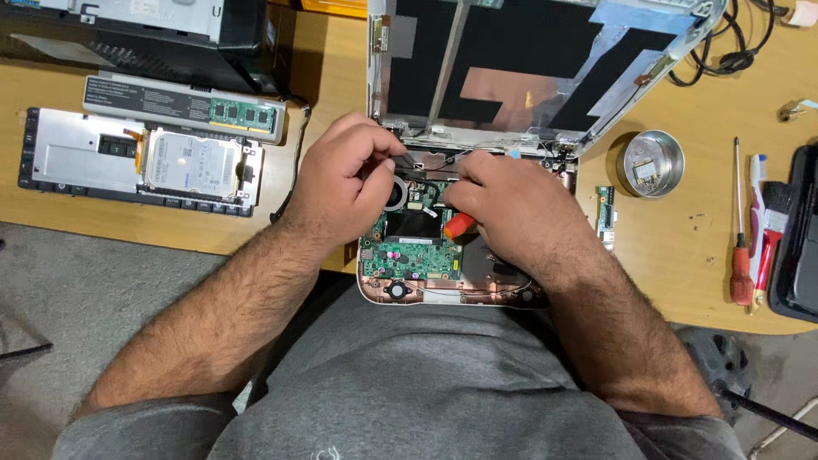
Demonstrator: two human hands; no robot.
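An opened laptop base lies at the near edge of the wooden desk, its green circuit board exposed and its lid propped up behind with the panel removed. My right hand is closed around a screwdriver with an orange handle, its tip hidden near the hinge area. My left hand rests fisted on the left part of the base, fingers pinched near the hinge on a thin dark part that is hard to make out.
At left lie a removed keyboard upside down with a hard drive on it, and a battery with a memory module. A round metal tin, a small board, screwdrivers, a brush sit right.
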